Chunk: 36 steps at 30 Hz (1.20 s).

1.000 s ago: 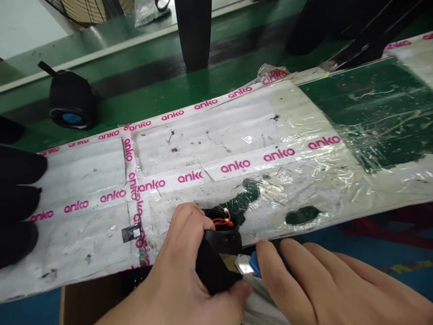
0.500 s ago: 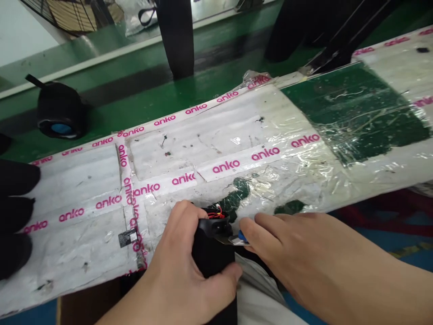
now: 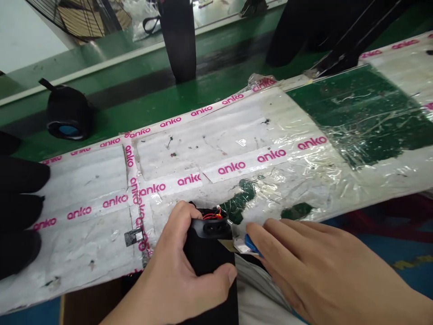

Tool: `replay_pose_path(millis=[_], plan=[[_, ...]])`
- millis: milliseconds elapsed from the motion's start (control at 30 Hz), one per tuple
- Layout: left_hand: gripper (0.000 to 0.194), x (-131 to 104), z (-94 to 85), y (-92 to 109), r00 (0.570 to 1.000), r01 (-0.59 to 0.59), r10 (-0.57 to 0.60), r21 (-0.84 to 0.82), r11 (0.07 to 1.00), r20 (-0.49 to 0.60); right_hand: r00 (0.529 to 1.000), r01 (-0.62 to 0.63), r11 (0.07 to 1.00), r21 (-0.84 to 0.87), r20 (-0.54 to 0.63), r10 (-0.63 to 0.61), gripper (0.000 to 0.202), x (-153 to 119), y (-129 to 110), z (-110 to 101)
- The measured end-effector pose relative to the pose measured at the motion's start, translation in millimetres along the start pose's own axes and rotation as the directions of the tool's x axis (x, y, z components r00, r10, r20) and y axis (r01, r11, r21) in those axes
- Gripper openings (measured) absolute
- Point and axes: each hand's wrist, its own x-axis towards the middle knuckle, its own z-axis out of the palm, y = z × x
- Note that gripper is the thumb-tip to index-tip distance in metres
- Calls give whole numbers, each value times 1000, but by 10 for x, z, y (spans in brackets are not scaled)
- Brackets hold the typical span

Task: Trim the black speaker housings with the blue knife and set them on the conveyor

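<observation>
My left hand [image 3: 176, 271] is wrapped round a black fabric-covered speaker body [image 3: 208, 253], thumb on the near right side and fingers over the far left. A plastic rim with two round holes forms its upper end, where red wires [image 3: 214, 215] and a small white connector show. To its right, my right hand [image 3: 297, 262] is closed on what looks like a utility knife [image 3: 249, 246], with a blue and pale body. Its thin flat blade points left, close to the speaker's side below the rim; whether it touches cannot be made out.
A worktop [image 3: 203, 149] covered in white sheet and printed tape runs across. Several black rounded pieces [image 3: 23, 207] lie at its left end. Beyond, on a green surface, are a black round speaker [image 3: 67, 113] with a strap and an upright black piece [image 3: 179, 40].
My right hand and the knife have moved right and slightly down, away from the rim. More of the rim's holes now shows. My left hand keeps its grip, and the view has shifted slightly.
</observation>
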Motion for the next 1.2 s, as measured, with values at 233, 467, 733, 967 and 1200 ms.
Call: replay_pose_path(millis=[233,467,733,967,1200], plan=[[45,26,-2,7,999,35,-34,-24,999,13,1000,11,999,41,12,-12,49,23,-26,72],[50,10,-4,-18,1000,18,-18,-7,1000,18,1000,-9,1000,-30,-10,9,56,65,-56,152],[56,14,-38,-25,998,20,-26,86,996,60,991,-18,1000,25,135,14,62,150,11,24],[43,30,-60,-26,999,13,-17,85,996,48,879,-45,995,84,477,0,43,441,32,-189],[38,50,-58,36,999,-5,1,119,993,33,861,-11,999,-32,508,25,39,546,-9,-262]])
